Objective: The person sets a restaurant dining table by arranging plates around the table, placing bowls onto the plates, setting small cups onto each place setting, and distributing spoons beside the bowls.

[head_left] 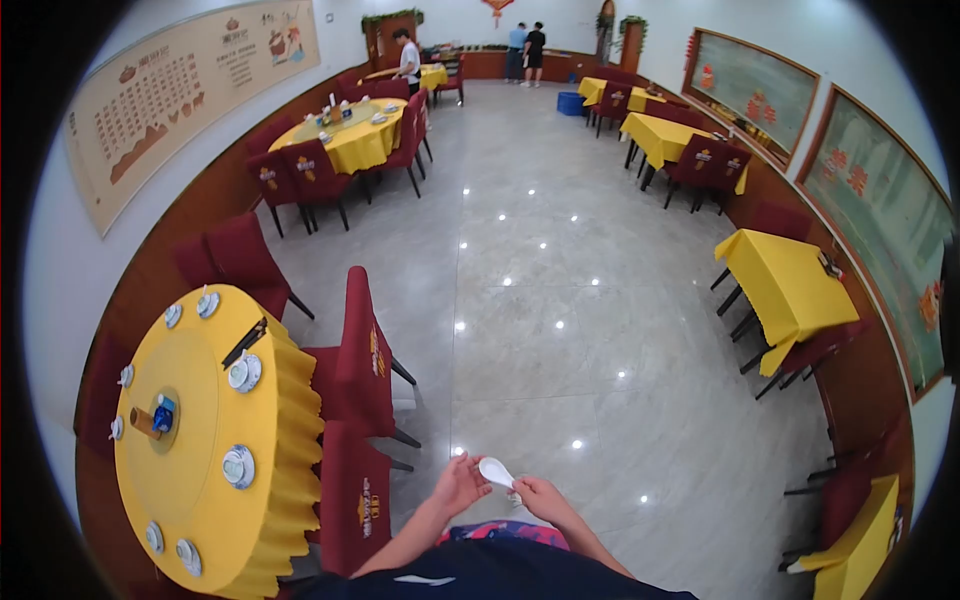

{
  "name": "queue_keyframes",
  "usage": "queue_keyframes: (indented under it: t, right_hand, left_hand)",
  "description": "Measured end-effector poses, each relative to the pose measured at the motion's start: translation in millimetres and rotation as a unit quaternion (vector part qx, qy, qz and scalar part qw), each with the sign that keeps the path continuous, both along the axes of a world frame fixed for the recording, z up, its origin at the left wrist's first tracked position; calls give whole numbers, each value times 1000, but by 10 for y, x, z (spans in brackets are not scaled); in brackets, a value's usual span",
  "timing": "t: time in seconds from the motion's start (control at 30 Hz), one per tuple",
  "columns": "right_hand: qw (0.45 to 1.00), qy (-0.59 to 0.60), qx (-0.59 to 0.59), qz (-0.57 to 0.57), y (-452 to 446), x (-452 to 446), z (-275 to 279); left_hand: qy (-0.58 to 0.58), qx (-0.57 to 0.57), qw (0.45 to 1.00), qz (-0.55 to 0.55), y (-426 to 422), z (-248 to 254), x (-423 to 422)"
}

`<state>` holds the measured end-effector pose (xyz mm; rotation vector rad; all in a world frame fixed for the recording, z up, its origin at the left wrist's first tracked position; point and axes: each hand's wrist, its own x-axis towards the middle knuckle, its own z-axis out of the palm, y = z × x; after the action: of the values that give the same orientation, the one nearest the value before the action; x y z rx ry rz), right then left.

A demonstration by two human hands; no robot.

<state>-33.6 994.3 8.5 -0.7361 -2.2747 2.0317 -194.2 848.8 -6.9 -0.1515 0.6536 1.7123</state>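
A white soup spoon [494, 471] is held out in front of my body, its bowl pointing up and to the left. My right hand [541, 498] pinches it by the handle. Just left of the bowl is my left hand [461, 486], palm turned toward the spoon, with its fingers apart and slightly curled. Whether a fingertip touches the bowl's edge I cannot tell. Something small and whitish shows below my right hand, too small to name.
To my left stands a round table [200, 400] with a yellow cloth, place settings and black chopsticks [245, 342]. Dark red chairs [365, 360] line its near side. Yellow-clothed tables [785, 285] run along the right wall. Several people stand at the far end.
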Motion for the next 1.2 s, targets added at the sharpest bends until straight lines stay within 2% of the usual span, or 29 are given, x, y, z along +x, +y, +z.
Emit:
queue_keyframes:
  t: [0.13,0.23,0.27,0.33,0.37,0.43,0.53,0.57,0.63,0.67,0.7,0.77,0.83,0.87,0.93,1.0,1.1,1.2]
  right_hand:
    - [998,-15,-62,-17,842,-511,188]
    - [998,-13,-55,25,1384,-913,161]
    - [996,-14,-83,37,1522,-1048,196]
    - [991,-34,-104,72,1738,-1345,215]
    - [989,-38,-125,64,1838,-1507,211]
    - [985,-54,-131,97,2006,-1868,186]
    - [983,-61,-145,96,2184,-2482,89]
    - [985,-51,-114,117,2253,-2691,-25]
    - [988,-34,-69,137,2413,-3137,-121]
    - [985,-30,-44,162,2458,-3370,-140]
    - [982,-28,-19,187,2497,-3623,-151]
    - [982,-53,16,183,2718,-4158,-129]
    - [967,-81,112,214,2912,-4630,-114]
    - [970,-103,73,208,3043,-4878,-37]
    - [967,-96,68,228,3210,-5434,104]
    - [963,-82,57,252,3361,-5989,178]
    - [952,-92,69,283,3331,-6769,225]
    - [946,-106,19,307,3185,-7524,235]
  left_hand:
    - [33,5,999,12,728,212,-422]
    - [70,-2,997,33,1128,127,-712]
    - [57,-6,996,70,1237,151,-775]
    - [81,-29,996,32,1412,191,-1000]
    - [70,-32,995,67,1504,202,-1121]
    - [95,-62,993,33,1670,181,-1402]
    - [77,-54,994,64,1899,28,-1890]
    - [75,-51,993,69,1974,-60,-2048]
    - [291,-195,936,26,2201,-301,-2360]
    - [351,-204,914,7,2309,-413,-2593]
    - [329,-222,918,16,2427,-472,-2805]
    - [293,-153,944,15,2619,-668,-3333]
    - [315,-177,933,1,2764,-442,-3995]
    - [330,-210,920,-16,2822,-347,-4219]
    - [356,-181,912,87,2906,-316,-4764]
    - [340,-162,915,144,2853,-292,-5259]
    - [354,-161,902,187,2648,-217,-5808]
    - [298,-178,912,219,2434,-147,-6231]
